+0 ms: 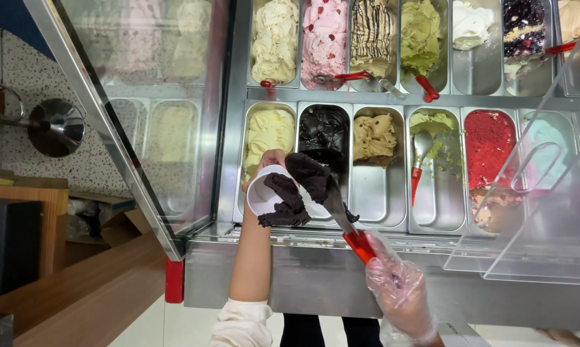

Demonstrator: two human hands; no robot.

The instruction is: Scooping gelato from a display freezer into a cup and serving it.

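Together we work over the ice-cream counter (316, 257): our left hand (269, 168) curls around a white paper cup (259, 196), gripping its far side, and the cup is tipped above the tub of dark chocolate ice cream (324, 132). Our right hand (396, 289), in a clear plastic glove, is closed tight around the red handle of a spatula (341, 215), whose blade presses a dark chocolate lump (296, 189) into the cup's mouth.

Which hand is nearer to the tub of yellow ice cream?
Left. The left hand, holding a white cup, is just below that tub; the gloved right hand is farther down-right.
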